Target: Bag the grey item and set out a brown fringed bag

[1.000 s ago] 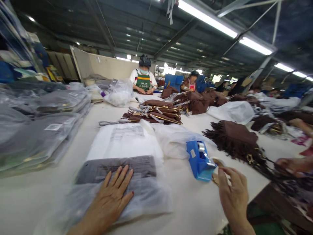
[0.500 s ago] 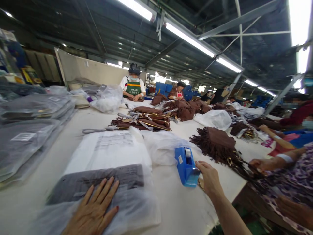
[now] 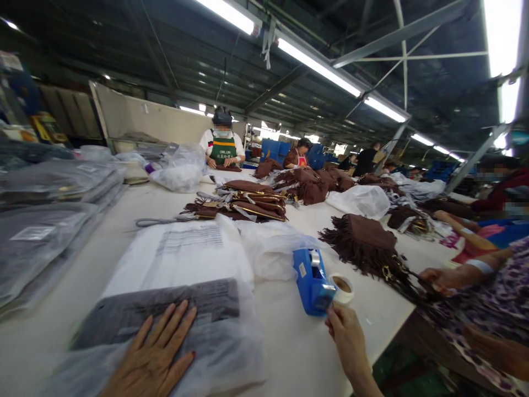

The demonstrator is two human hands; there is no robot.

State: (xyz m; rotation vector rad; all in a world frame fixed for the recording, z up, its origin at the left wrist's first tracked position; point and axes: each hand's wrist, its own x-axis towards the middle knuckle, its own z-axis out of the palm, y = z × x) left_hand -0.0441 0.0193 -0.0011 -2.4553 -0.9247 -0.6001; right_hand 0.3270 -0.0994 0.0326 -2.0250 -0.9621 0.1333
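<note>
The left hand (image 3: 152, 358) lies flat with its fingers spread on one clear plastic bag (image 3: 231, 353). It holds nothing and only presses down. Inside this bag there is one folded grey cloth (image 3: 136, 314), at the near edge of the white table (image 3: 289, 353).

The right hand (image 3: 347, 339) is at the front end of one blue tape dispenser (image 3: 312, 281), which stands to the right of the bag. Its fingers are drawn close together at the cutter edge. I cannot tell if they pinch a piece of tape. One roll of tape (image 3: 342, 286) lies just beside the dispenser, on its right.

Behind the grey cloth lies one flat white bag with printed text (image 3: 182, 253), and next to it one crumpled white plastic bag (image 3: 273, 248). One brown fringed bag (image 3: 363, 242) lies further right, and a co-worker's hand (image 3: 438, 278) is at its near end. One pile of brown bags (image 3: 243, 198) sits in the middle of the table. On the left are stacks of packed bags (image 3: 41, 220). Two people (image 3: 223, 149) work at the far end.
</note>
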